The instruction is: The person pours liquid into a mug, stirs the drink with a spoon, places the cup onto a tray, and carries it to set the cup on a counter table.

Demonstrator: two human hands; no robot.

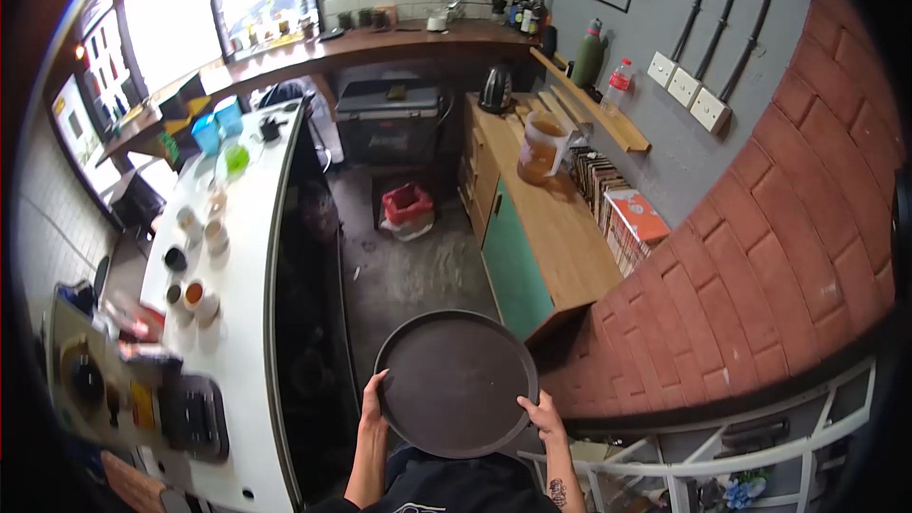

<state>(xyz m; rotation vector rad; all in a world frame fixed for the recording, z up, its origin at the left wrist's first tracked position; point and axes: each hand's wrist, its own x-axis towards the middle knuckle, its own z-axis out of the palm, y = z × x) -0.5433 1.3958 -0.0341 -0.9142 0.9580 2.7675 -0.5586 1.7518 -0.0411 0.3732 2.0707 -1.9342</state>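
A round dark brown serving tray (pixel 456 380) is held level in front of my body, with nothing lying on it. My left hand (pixel 374 397) grips its left rim, the thumb over the edge. On the right rim, my right hand (pixel 541 414) is closed with the thumb on top and the fingers beneath, mostly hidden. To the left runs a long white counter (pixel 249 323) carrying several cups, among them a white cup with orange-brown contents (pixel 196 294).
At right, a wooden cabinet (pixel 560 237) bears a large pitcher of amber liquid (pixel 541 150), a black kettle (pixel 495 89) and a row of records (pixel 598 180). A red-lined bin (pixel 407 211) stands on the floor ahead, before a dark cooler box (pixel 388 123). A brick wall (pixel 741 294) curves along the right.
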